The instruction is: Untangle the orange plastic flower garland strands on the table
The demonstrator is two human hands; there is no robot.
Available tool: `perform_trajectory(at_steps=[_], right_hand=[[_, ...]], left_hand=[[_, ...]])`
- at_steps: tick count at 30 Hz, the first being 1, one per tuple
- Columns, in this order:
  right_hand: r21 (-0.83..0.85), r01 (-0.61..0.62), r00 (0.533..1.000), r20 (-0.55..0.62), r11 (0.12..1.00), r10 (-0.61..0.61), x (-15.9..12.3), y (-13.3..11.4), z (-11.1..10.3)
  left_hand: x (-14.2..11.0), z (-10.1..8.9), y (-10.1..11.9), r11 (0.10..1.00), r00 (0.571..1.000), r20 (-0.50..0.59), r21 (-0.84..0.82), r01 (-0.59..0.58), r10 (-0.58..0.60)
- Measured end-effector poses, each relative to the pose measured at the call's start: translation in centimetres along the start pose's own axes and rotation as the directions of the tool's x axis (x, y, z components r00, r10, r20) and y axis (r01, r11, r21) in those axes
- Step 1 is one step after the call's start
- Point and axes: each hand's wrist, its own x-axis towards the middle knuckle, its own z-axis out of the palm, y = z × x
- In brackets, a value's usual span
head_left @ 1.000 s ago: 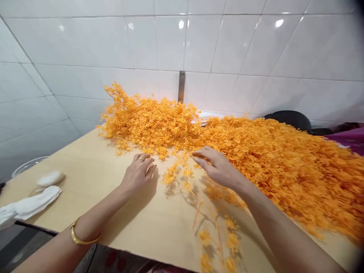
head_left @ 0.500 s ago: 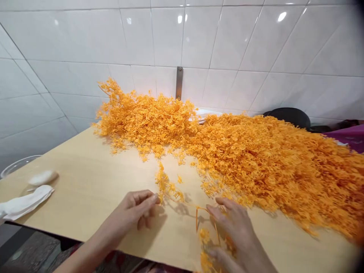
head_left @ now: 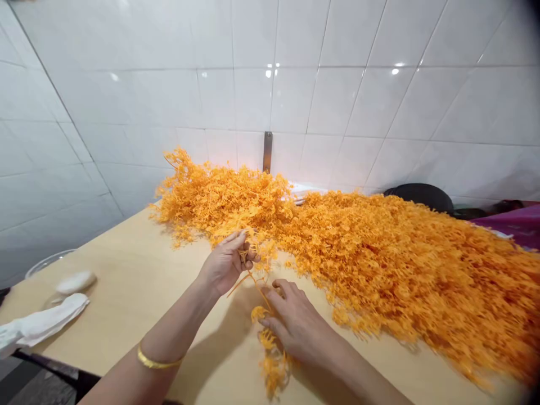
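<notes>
We find the left hand (head_left: 225,263) grasping an orange sprig (head_left: 272,371) by its upper part — over the table (head_left: 143,275), near the orange heap (head_left: 400,264). The right hand (head_left: 295,318) is at the sprig's lower part — whether gripping, we cannot tell.

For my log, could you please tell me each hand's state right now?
Left hand: closed, holding the orange sprig by its far part.
Right hand: half curled at its near part; grip unclear.

Pale tabletop (head_left: 139,281): orange flower heap (head_left: 400,259), white cloth (head_left: 54,319), oval object (head_left: 76,282).
</notes>
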Motion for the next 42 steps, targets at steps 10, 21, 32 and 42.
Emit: perform_trajectory(at_steps=[10, 21, 32, 42], right_hand=[[0.748, -0.101, 0.801, -0.330, 0.656, 0.499, 4.8, 6.5, -6.1], [0.878, 0.084, 0.835, -0.320, 0.472, 0.447, 4.7, 6.4, -2.6], [0.634, 0.054, 0.703, -0.573, 0.772, 0.421, 4.7, 6.2, -1.2], [0.883, 0.171, 0.709, -0.419, 0.437, 0.567, 5.2, 7.5, -1.0]], left_hand=[[4.4, 2.1, -2.5, 0.897, 0.882, 0.470, 0.373, -0.239, 0.039], [2.8, 2.3, -4.2, 0.817, 0.865, 0.500, 0.487, -0.309, 0.029], [3.1, 1.8, -3.7, 0.734, 0.890, -0.001, 0.566, -0.376, 0.457], [1.2, 3.1, -3.1, 0.738, 0.895, 0.163, 0.514, -0.436, 0.415]])
